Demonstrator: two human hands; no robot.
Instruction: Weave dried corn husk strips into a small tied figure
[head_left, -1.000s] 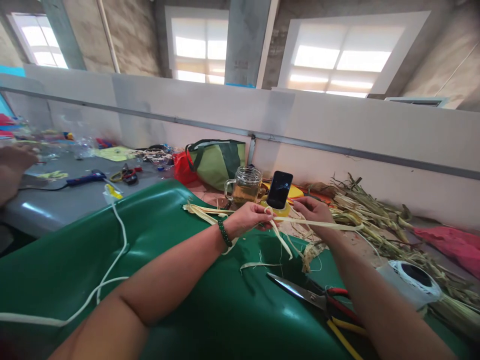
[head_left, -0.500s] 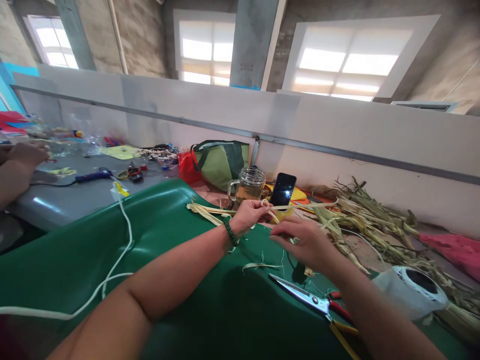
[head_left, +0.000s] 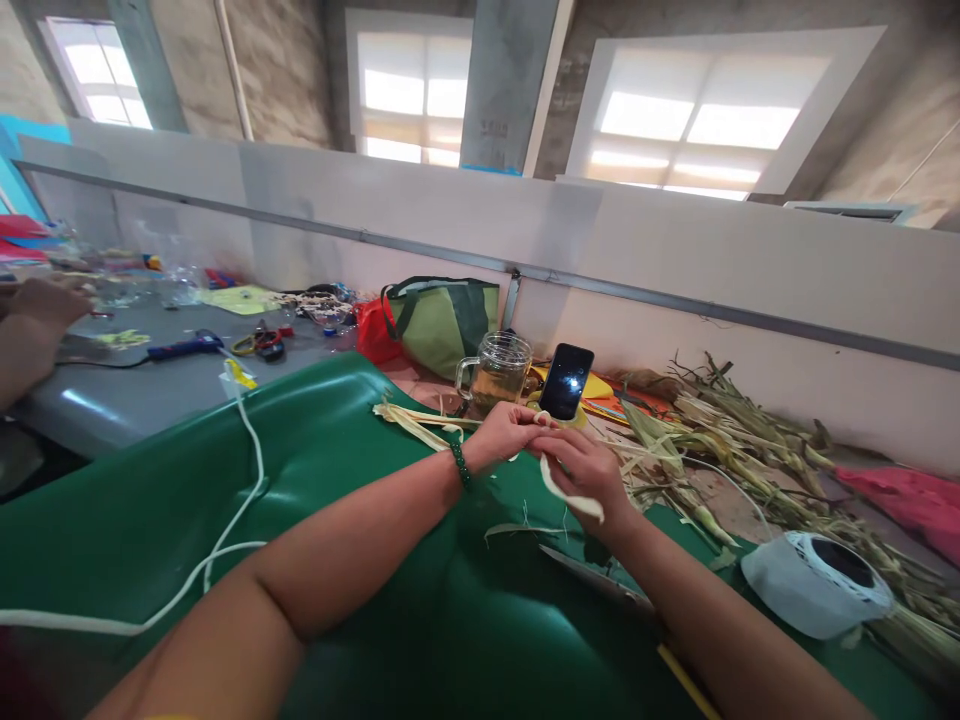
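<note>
Our left hand (head_left: 506, 440) pinches a pale strip (head_left: 568, 494) above the green sheet (head_left: 390, 620). Our right hand (head_left: 589, 468) meets it there, fingers bent over the strip; we cannot tell whether they grip. The strip's end hangs below the right palm.

Close beyond our hands stand a glass mug (head_left: 499, 372) and an upright phone (head_left: 568, 380), with a green bag (head_left: 446, 325) behind the mug. Our right forearm covers part of the scissors (head_left: 581, 572). To the right we have heaped husks (head_left: 757, 440) and a white roll (head_left: 814, 590). A white cord (head_left: 127, 629) crosses the sheet at left; beyond, a co-worker's hand (head_left: 49, 305) is over the grey tabletop (head_left: 157, 400).
</note>
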